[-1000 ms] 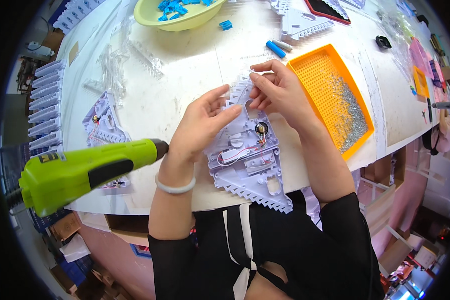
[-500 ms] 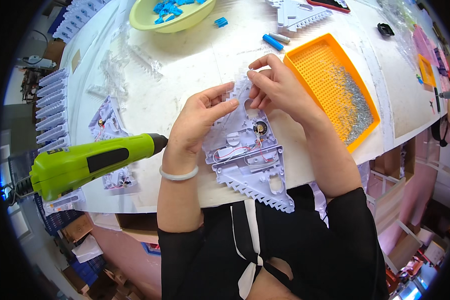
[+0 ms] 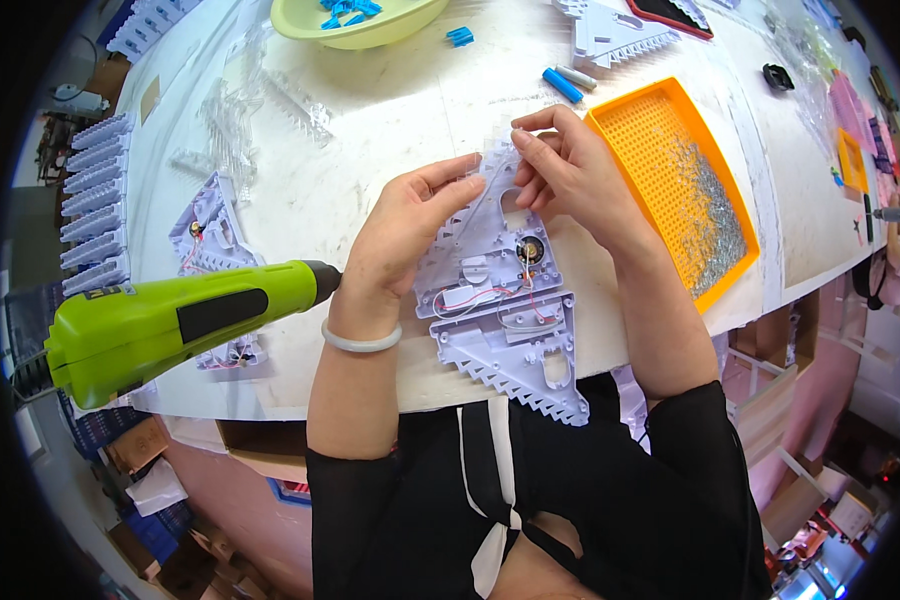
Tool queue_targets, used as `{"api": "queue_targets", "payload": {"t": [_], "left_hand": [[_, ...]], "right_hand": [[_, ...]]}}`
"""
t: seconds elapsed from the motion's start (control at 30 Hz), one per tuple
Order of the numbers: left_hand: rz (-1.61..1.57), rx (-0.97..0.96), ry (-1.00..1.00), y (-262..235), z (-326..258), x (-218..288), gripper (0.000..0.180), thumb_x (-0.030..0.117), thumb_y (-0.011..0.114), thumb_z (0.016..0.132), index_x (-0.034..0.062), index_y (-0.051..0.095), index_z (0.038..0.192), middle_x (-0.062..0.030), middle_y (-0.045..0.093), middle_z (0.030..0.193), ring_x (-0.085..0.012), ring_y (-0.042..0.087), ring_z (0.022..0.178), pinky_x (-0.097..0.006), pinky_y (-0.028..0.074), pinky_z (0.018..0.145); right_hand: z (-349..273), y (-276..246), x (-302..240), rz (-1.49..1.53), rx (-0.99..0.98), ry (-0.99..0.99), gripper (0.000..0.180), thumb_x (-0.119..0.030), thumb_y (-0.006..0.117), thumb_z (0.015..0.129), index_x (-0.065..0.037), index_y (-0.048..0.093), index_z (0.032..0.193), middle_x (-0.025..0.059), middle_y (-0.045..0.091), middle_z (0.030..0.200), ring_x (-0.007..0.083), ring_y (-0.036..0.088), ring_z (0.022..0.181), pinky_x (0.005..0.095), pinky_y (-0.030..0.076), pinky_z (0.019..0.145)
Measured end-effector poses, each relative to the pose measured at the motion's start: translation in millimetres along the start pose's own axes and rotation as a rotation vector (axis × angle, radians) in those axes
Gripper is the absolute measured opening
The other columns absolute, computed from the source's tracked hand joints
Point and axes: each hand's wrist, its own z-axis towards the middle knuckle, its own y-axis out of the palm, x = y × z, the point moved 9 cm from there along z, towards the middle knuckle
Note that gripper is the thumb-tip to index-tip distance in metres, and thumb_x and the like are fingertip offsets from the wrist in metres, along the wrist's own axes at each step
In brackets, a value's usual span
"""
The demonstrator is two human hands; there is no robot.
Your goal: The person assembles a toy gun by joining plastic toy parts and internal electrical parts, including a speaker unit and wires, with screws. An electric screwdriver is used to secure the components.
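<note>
Possibly the toothed lilac housing (image 3: 482,240), overhanging the table (image 3: 370,110) edge, could tip if bumped, my left fingers (image 3: 460,192) curled, right fingers (image 3: 542,155) nearly pinched at its far end, whether gripping I can't tell.

"What's on your white table (image 3: 390,110)?"

"From my end, I see a pale green basin (image 3: 365,40) toward the back, a blue part (image 3: 460,37) just beside it, and an orange tray (image 3: 630,135) on the right."

"And up front?"

"I've an opened lilac housing (image 3: 470,240), its tip past the near edge; clear plastic strips (image 3: 228,130) lie left."
</note>
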Motion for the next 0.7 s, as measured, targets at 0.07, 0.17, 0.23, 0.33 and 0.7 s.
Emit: {"api": "queue_targets", "payload": {"t": [0.07,0.17,0.23,0.33,0.7], "left_hand": [[-0.012,0.006,-0.008,-4.5,1.4,-3.4,0.046,0.015,0.069,0.092,-0.0044,0.058,0.132,-0.0091,0.069,0.111,-0.0101,0.064,0.094,-0.023,0.051,0.082],[0.010,0.006,-0.012,-2.4,3.3,-4.3,0.045,0.016,0.069,0.092,-0.0042,0.059,0.131,-0.0098,0.069,0.111,-0.0107,0.065,0.094,-0.023,0.052,0.080],[0.045,0.015,-0.006,-3.6,2.6,-5.1,0.045,0.017,0.069,0.092,-0.0040,0.060,0.131,-0.0098,0.069,0.111,-0.0108,0.065,0.093,-0.023,0.052,0.080],[0.078,0.021,-0.001,-6.8,3.4,-7.3,0.044,0.017,0.069,0.092,-0.0034,0.061,0.130,-0.0093,0.069,0.110,-0.0108,0.065,0.091,-0.023,0.053,0.078],[-0.042,-0.042,-0.021,-0.9,4.5,-5.5,0.039,0.016,0.068,0.093,-0.0029,0.063,0.127,-0.0090,0.071,0.108,-0.0106,0.066,0.090,-0.023,0.053,0.078]], "right_hand": [[-0.1,2.4,4.0,0.003,-0.017,-0.017,0.029,-0.023,0.056,0.102,0.002,0.053,0.116,0.0077,0.064,0.076,0.0128,0.066,0.062,0.0242,0.052,0.052],[1.1,0.2,4.5,-0.012,-0.027,-0.019,0.027,-0.021,0.056,0.102,0.002,0.052,0.115,0.0079,0.064,0.076,0.0129,0.066,0.061,0.0242,0.052,0.051],[0.5,2.5,3.7,-0.027,-0.033,-0.005,0.027,-0.021,0.056,0.102,0.002,0.052,0.115,0.0082,0.064,0.076,0.0129,0.066,0.061,0.0242,0.052,0.051],[-2.8,3.2,1.0,-0.010,-0.005,0.061,0.026,-0.020,0.056,0.102,0.002,0.051,0.114,0.0091,0.064,0.076,0.0130,0.066,0.061,0.0242,0.052,0.050],[-2.0,-0.4,5.5,-0.001,-0.042,0.024,0.029,-0.022,0.059,0.100,0.000,0.053,0.119,0.0068,0.064,0.080,0.0115,0.066,0.063,0.0220,0.052,0.052]]}}
